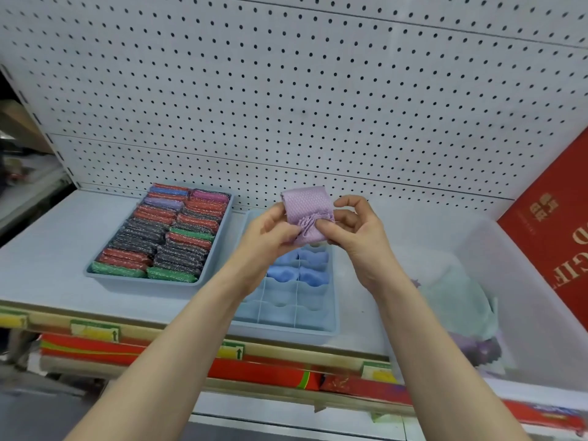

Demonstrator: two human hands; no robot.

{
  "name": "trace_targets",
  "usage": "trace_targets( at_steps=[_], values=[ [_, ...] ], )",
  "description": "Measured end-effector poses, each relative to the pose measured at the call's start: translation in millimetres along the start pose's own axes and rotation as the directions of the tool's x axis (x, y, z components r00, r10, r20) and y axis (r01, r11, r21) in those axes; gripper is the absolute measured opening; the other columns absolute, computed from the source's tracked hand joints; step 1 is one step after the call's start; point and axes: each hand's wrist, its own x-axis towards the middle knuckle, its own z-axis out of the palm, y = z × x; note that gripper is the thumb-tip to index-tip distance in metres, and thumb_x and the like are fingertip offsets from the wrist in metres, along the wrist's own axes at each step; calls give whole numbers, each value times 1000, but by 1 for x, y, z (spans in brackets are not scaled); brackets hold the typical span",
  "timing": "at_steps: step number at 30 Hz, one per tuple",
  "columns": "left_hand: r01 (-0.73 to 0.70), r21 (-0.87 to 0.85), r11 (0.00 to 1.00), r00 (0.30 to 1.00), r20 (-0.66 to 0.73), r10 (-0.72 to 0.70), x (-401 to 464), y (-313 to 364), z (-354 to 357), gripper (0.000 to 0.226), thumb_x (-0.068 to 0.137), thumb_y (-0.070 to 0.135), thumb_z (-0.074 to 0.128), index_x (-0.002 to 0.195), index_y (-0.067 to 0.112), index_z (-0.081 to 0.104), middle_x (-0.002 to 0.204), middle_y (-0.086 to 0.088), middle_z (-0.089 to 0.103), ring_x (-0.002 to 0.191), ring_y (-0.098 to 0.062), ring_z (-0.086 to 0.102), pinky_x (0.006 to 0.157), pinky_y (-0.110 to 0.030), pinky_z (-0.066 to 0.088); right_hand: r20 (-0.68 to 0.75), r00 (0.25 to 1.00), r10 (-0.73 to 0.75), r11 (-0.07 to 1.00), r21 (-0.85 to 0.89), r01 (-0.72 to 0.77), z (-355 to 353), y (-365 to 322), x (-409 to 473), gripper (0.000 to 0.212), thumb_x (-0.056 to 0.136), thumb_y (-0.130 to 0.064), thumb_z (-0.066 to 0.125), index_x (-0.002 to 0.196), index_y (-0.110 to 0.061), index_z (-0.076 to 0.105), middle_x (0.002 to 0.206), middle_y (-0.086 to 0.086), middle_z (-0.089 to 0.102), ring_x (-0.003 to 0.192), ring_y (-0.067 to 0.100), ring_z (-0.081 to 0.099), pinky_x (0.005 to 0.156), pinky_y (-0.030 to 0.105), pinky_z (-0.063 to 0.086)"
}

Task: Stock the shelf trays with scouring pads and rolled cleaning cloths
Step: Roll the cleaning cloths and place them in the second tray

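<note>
A lilac textured cleaning cloth [306,211], partly rolled, is held up above the shelf. My left hand [266,233] pinches its lower left edge and my right hand [351,227] pinches its right side. Below them a blue divided tray [286,326] holds several rolled blue cloths [300,268] in its back cells; the front cells hold nothing. To the left a blue tray [105,275] is packed with several red, grey, green and purple scouring pads [165,230].
A clear plastic bin [541,329] at the right holds loose mint and purple cloths [458,300]. A red gift box [550,224] leans at the far right. White pegboard [286,90] backs the shelf. Red packages lie on the shelf below.
</note>
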Motion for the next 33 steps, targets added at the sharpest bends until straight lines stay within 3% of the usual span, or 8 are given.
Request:
trace_targets(
  at_steps=[3, 9, 14, 19, 22, 27, 30, 33],
  values=[
    [-20, 123, 992, 1000, -10, 22, -4, -7, -1, 53, 84, 7, 72, 131, 17, 51, 122, -4, 67, 111, -18, 65, 91, -28, 54, -2, 999, 35, 999, -31, -35, 2, 5, -1, 42, 82, -1, 73, 116, -13, 52, 90, 8, 70, 78, 22, 66, 72, 30, 53],
    [-16, 140, 990, 984, -171, 40, -10, -25, -20, 30, 93, -2, 58, 119, 11, 62, 112, -9, 70, 96, -20, 69, 82, -34, 58, 159, 967, 198, 980, -23, -197, 3, 19, -8, 37, 90, -8, 65, 126, -13, 59, 100, 7, 71, 89, 18, 67, 77, 28, 53],
    [32, 141, 990, 989, -148, -11, -25, -30, -34, 21, 95, -5, 52, 99, 10, 67, 90, 4, 71, 77, -11, 69, 66, -27, 58, 175, 968, 183, 983, -37, -179, 11, 37, -20, 27, 78, 4, 63, 77, -21, 72, 85, 4, 66, 75, 24, 56, 69, 31, 42],
    [183, 4, 983, 962, -206, -178, -31, -42, -54, 14, 95, 12, 58, 106, 11, 68, 101, -8, 68, 85, -18, 69, 74, -30, 59, 94, 993, 70, 979, -198, -50, 29, 58, -27, 48, 79, 21, 54, 65, -21, 71, 78, -2, 61, 73, 14, 56, 67, 20, 46],
    [165, 97, 981, 963, -233, -139, -35, -50, -61, 24, 86, -2, 67, 108, 9, 66, 100, -5, 69, 88, -15, 69, 75, -31, 60, 114, 989, 99, 968, -243, -68, 35, 66, -28, 41, 75, 8, 52, 71, -26, 74, 90, 4, 61, 85, 21, 58, 80, 35, 51],
    [147, 203, 968, 967, -233, -99, -37, -58, -82, 27, 83, 2, 72, 107, 14, 68, 108, -9, 68, 95, -29, 69, 82, -41, 60, 121, 941, 315, 928, -246, -279, 44, 65, -26, 20, 91, -14, 66, 111, -12, 69, 99, 10, 67, 88, 15, 65, 79, 28, 58],
    [105, 295, 950, 973, -229, -37, -38, -61, -93, 30, 83, 5, 74, 107, 22, 68, 106, -2, 70, 93, -19, 70, 86, -37, 58, 119, 923, 366, 896, -312, -315, 50, 75, -20, 18, 86, -10, 72, 103, -7, 71, 88, 6, 69, 78, 12, 65, 75, 27, 58],
    [79, 522, 849, 964, -255, 67, -41, -63, -110, 34, 85, 6, 72, 111, 26, 66, 107, 10, 69, 96, -6, 66, 90, -26, 54, -73, 952, 296, 925, -227, -305, 52, 85, -12, 10, 86, -4, 71, 95, -9, 69, 82, 3, 66, 72, 14, 62, 71, 24, 58]
  ],
)
